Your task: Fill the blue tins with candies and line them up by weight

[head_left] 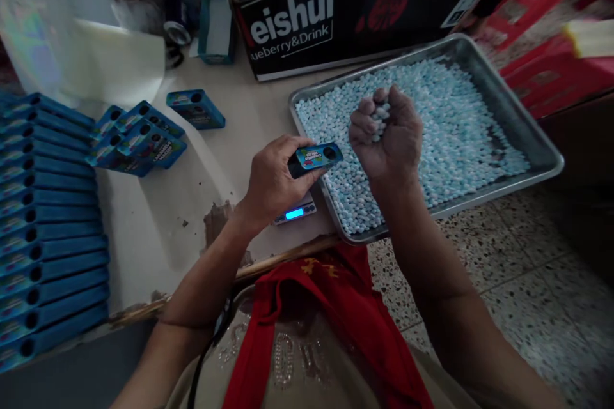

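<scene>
Our left grip [281, 176] is closed around a small blue box [314, 156], its end with the round dark hole facing up, above a scale [296, 211] with a lit display. Our right grip [387, 137] is curled palm-up around some pale blue candies [381, 120], over the metal tray [547, 169] of loose ones. Left of both grips, more blue boxes [52, 223] stand in a row on the surface [153, 230].
</scene>
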{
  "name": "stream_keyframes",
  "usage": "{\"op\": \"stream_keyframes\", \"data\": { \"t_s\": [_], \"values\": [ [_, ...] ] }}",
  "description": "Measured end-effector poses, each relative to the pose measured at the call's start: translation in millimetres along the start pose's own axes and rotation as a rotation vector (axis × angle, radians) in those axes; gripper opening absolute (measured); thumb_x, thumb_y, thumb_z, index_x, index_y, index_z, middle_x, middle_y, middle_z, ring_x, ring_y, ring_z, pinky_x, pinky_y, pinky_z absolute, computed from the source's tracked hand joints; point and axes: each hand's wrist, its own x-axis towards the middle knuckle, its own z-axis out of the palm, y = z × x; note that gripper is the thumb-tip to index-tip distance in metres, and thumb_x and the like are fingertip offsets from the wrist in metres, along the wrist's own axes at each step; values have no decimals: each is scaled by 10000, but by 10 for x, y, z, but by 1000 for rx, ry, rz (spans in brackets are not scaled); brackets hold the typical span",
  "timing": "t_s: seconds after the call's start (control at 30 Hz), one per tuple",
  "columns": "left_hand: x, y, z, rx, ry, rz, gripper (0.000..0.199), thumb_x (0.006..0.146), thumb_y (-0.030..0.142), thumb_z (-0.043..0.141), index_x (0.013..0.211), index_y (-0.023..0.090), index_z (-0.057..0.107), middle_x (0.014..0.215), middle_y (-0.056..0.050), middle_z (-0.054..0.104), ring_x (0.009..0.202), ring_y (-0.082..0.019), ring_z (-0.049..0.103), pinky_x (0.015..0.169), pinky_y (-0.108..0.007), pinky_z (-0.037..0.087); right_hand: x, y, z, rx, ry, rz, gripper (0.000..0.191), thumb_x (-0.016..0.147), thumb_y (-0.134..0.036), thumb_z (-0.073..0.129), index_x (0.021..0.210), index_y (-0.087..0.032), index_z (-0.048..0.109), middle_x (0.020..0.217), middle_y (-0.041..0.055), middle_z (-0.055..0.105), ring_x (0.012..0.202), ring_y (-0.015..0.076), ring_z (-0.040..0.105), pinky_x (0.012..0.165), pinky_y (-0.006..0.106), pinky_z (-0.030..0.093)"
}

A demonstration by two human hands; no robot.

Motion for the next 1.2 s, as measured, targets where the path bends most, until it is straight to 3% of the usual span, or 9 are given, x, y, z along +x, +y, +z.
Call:
{"op": "stream_keyframes", "data": {
  "t_s": [0.17,0.33,0.47,0.6,0.73,0.87,1.0,1.13,1.2],
  "values": [
    [150,74,119,-2,-12,14,411,869,316,1006,1234,256,827,1160,-66,850,1076,-273,813,1005,-397,667,-82,-166,350,146,104,-64,491,1056,-784,484,919,-315,436,899,41,516,817,259,544,756,406,479],
    [259,97,194,26,-10,29,414,842,298,1016,1208,248,831,1187,-68,859,1108,-293,820,1032,-411,664,-178,-247,442,160,149,-118,376,1065,-628,547,897,-314,426,820,12,430,761,246,481,780,403,484],
    [258,92,199,-6,-4,26,407,874,341,1019,1219,239,828,1182,-82,857,1096,-293,825,1015,-404,667,-73,-210,310,158,175,-17,405,1070,-685,526,907,-326,435,789,2,403,741,248,455,739,395,489],
    [58,-26,103,-60,45,-21,407,903,367,1016,1240,257,817,1188,-69,850,1098,-272,826,1021,-387,678,136,96,-33,268,151,33,442,1039,-696,581,871,-312,441,783,13,463,751,237,513,711,391,531],
    [-340,-220,-42,-169,104,-150,387,938,351,985,1267,264,799,1176,-54,841,1082,-239,830,1003,-358,698,181,458,-349,185,-19,27,352,965,-595,695,887,-310,504,818,23,545,805,240,590,710,396,530],
    [-707,-399,-58,-252,132,-247,382,971,406,955,1279,252,791,1183,-68,840,1068,-230,839,977,-348,709,35,525,-438,-28,-178,189,357,927,-609,810,932,-296,639,796,11,606,620,170,465,548,336,372],
    [-862,-491,20,-256,140,-182,434,965,441,968,1304,249,778,1215,-88,841,1121,-248,844,1019,-382,711,-60,318,-383,-365,-332,292,415,931,-600,854,814,-258,651,655,-8,570,565,138,397,539,323,292],
    [-886,-490,-83,-222,159,-144,690,906,506,1018,1475,272,708,1369,-129,811,1295,-294,810,1195,-476,662,-38,-16,-287,-718,-557,131,184,925,-401,793,881,-231,740,719,19,652,676,176,507,633,344,376],
    [-912,-494,-212,-170,155,-153,659,920,524,1002,1467,283,724,1377,-122,808,1314,-296,801,1224,-486,647,-15,-200,-215,-808,-671,53,98,927,-328,752,924,-231,758,756,19,673,708,183,533,672,355,391]
  ]
}}
